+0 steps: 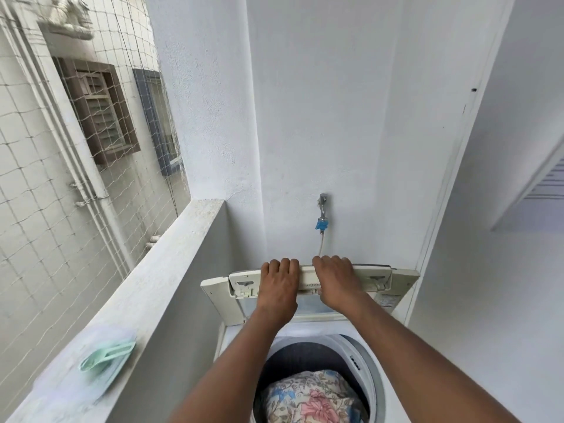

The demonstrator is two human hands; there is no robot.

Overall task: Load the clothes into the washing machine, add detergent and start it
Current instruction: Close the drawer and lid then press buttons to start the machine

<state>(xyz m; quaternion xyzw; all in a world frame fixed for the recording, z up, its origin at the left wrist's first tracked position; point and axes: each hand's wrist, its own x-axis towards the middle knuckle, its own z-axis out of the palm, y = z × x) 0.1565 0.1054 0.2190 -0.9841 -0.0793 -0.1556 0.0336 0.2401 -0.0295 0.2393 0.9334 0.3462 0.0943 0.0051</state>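
Observation:
A white top-loading washing machine [360, 355] stands below me with its folding lid [375, 277] raised upright against the back wall. Floral cloth [311, 398] in pink, blue and cream lies inside the round drum. My left hand [279, 283] and my right hand [337, 279] both grip the lid's top edge, fingers curled over it, side by side. A pale green detergent scoop [106, 357] lies on a clear plastic container [91, 386] on the ledge at the left.
A white parapet ledge [171, 264] runs along the left, with netting [45, 178] beyond it. On the back wall a tap [323, 206] with a blue connector [322, 224] feeds a hose behind the lid. White walls close in on the right.

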